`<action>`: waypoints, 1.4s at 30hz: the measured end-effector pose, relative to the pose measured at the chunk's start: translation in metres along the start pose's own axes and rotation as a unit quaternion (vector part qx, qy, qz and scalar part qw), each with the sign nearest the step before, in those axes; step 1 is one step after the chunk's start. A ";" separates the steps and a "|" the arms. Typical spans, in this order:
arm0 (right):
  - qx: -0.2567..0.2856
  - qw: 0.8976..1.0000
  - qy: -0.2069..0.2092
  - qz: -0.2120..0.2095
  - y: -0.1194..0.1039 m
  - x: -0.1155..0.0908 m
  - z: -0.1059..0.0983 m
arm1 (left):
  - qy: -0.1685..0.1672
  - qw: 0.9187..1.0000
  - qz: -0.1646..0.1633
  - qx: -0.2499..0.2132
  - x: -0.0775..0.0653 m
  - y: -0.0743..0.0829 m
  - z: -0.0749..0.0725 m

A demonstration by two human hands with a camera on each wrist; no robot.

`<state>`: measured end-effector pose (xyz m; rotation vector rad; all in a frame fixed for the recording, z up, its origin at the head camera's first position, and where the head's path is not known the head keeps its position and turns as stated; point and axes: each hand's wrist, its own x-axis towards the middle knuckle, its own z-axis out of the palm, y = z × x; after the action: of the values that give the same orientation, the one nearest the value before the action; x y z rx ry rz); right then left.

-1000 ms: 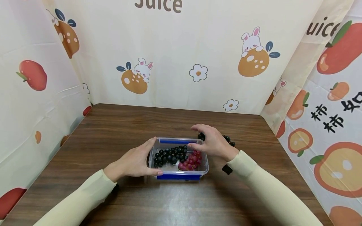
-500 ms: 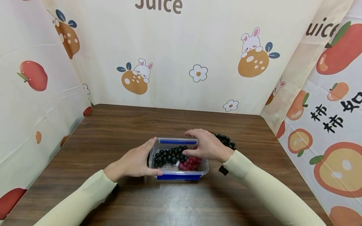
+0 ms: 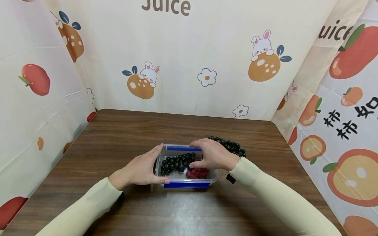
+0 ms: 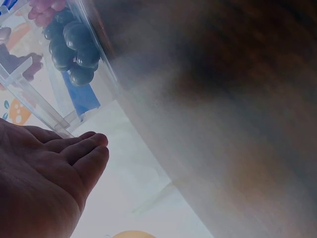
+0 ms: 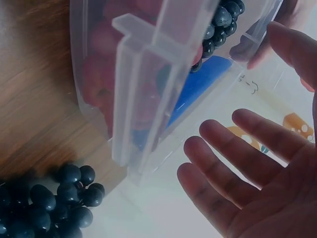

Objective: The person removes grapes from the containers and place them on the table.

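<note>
A clear plastic box with blue clips stands on the table. Inside lie a bunch of black grapes on the left and a bunch of red grapes on the right. My left hand spans the box's left end, thumb at the front rim and fingers along the back corner. Its fingers are fairly straight in the left wrist view. Over the box's right end hovers my right hand, empty, fingers extended and spread in the right wrist view. It partly covers the red grapes.
Another bunch of black grapes lies on the wooden table, behind and right of the box, close to my right hand. Fabric sheets printed with fruit and rabbits stand behind the table and along both sides.
My right hand has moved left and slightly down over the box, uncovering more of the black grapes behind it. The left hand and the box stay where they were.
</note>
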<state>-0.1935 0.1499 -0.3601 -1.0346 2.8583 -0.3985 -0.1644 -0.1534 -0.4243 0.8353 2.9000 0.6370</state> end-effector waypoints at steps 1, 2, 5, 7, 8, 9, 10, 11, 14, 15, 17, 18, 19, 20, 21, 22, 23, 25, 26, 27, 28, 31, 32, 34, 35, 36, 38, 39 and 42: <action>-0.002 1.000 -0.004 0.002 -0.001 0.000 0.000 | -0.001 1.000 -0.001 -0.001 0.000 0.000 0.000; -0.004 1.000 -0.007 0.004 -0.002 0.001 0.000 | -0.001 1.000 -0.001 -0.001 0.000 0.000 0.000; -0.008 1.000 -0.019 0.011 -0.003 0.001 0.000 | -0.001 1.000 -0.001 -0.001 0.000 0.000 0.001; -0.013 1.000 -0.024 0.013 -0.004 0.002 0.000 | -0.002 1.000 -0.001 -0.001 0.000 0.000 0.000; -0.014 0.999 -0.026 0.012 -0.004 0.002 0.000 | -0.002 1.000 -0.001 -0.001 0.000 0.000 0.000; -0.017 0.999 -0.027 0.011 -0.005 0.003 0.000 | -0.002 1.000 -0.001 -0.001 0.000 0.000 0.000; -0.022 0.999 -0.028 0.010 -0.005 0.004 0.000 | -0.002 1.000 -0.002 -0.002 0.000 0.000 0.000; -0.025 0.999 -0.028 0.009 -0.005 0.004 0.000 | -0.002 1.000 -0.002 -0.002 0.000 0.000 0.000; -0.040 0.999 -0.030 0.005 -0.007 0.007 0.000 | -0.002 1.000 -0.002 -0.003 0.000 -0.001 0.000; -0.045 0.998 -0.032 0.004 -0.007 0.008 0.000 | -0.001 1.000 -0.001 -0.005 0.000 -0.001 0.000; -0.048 0.998 -0.036 0.003 -0.010 0.009 -0.001 | -0.001 1.000 0.000 -0.007 0.000 -0.001 0.000; -0.049 0.998 -0.039 0.003 -0.011 0.010 -0.001 | -0.001 1.000 0.000 -0.007 0.000 -0.001 0.000; -0.052 0.998 -0.042 0.003 -0.012 0.011 -0.001 | -0.001 1.000 0.000 -0.008 0.000 -0.001 0.000; -0.053 0.998 -0.046 0.002 -0.013 0.011 -0.001 | -0.001 1.000 0.001 -0.008 0.000 -0.001 0.000; -0.053 0.997 -0.050 0.002 -0.014 0.012 -0.001 | -0.001 1.000 0.001 -0.008 0.000 -0.001 0.000; -0.053 0.997 -0.052 0.001 -0.016 0.013 -0.001 | -0.001 1.000 0.001 -0.008 0.000 -0.001 0.000; -0.056 0.997 -0.055 0.000 -0.017 0.014 -0.001 | -0.002 1.000 0.001 -0.007 0.000 -0.001 0.000; -0.062 0.996 -0.057 -0.003 -0.018 0.015 -0.001 | -0.001 1.000 0.001 -0.005 0.000 0.000 0.000; -0.064 0.996 -0.057 -0.005 -0.019 0.016 -0.001 | -0.001 1.000 0.002 -0.005 0.000 0.000 0.000; -0.067 0.996 -0.056 -0.006 -0.019 0.016 -0.001 | 0.000 1.000 0.002 -0.005 0.000 0.000 0.000; -0.070 0.996 -0.056 -0.008 -0.020 0.017 0.000 | 0.000 1.000 0.002 -0.005 0.000 0.000 0.000; -0.079 0.995 -0.058 -0.012 -0.021 0.020 0.000 | 0.001 1.000 0.004 -0.006 0.000 0.000 0.000; -0.081 0.995 -0.059 -0.014 -0.022 0.021 0.001 | 0.001 1.000 0.004 -0.006 0.000 0.000 0.000; -0.087 0.994 -0.062 -0.019 -0.022 0.023 0.001 | 0.001 1.000 0.004 -0.007 0.000 0.000 0.000; -0.089 0.994 -0.063 -0.021 -0.022 0.024 0.002 | 0.001 1.000 0.004 -0.007 0.000 0.000 -0.001; -0.092 0.993 -0.065 -0.023 -0.023 0.025 0.003 | 0.001 1.000 0.004 -0.007 0.000 0.000 -0.001; -0.096 0.993 -0.067 -0.029 -0.023 0.027 0.005 | 0.001 1.000 0.005 -0.008 0.000 0.000 -0.001; -0.100 0.992 -0.068 -0.032 -0.023 0.027 0.006 | 0.001 1.000 0.005 -0.009 0.000 0.000 -0.001; -0.114 0.990 -0.071 -0.033 -0.025 0.029 0.009 | 0.001 1.000 0.004 -0.008 0.000 0.000 -0.001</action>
<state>-0.1991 0.1108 -0.3616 -1.1430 2.7941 -0.0002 -0.1644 -0.1540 -0.4237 0.8463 2.8913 0.6600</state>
